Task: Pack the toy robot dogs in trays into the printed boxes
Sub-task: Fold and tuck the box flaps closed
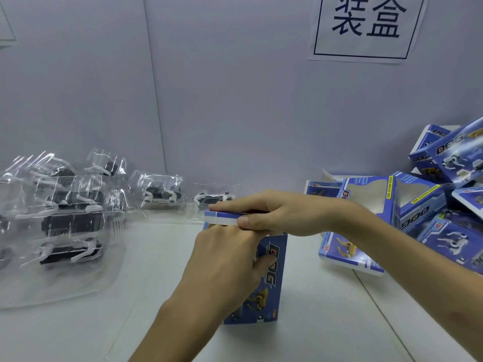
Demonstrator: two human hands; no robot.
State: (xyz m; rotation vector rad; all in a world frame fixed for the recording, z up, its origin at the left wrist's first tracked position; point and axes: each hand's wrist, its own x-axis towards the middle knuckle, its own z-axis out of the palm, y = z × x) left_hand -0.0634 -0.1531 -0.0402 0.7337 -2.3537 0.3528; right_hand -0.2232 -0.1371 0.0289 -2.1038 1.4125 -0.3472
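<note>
A blue printed box (271, 278) marked "DOG" stands upright on the white table in the middle. My left hand (224, 259) grips its upper side, fingers wrapped round the front. My right hand (274, 212) lies flat across the top, thumb and fingers pinching the box's top flap (219, 218). What is inside the box is hidden. Clear plastic trays with black and white toy robot dogs (70, 223) are stacked at the left, and two more trayed dogs (162, 192) lie by the back wall.
A heap of blue printed boxes (428, 212), some flattened and some with windows, fills the right side. One box (350, 252) lies flat beside the heap. White partition walls stand behind and at the left; a sign (366, 27) hangs on the back wall.
</note>
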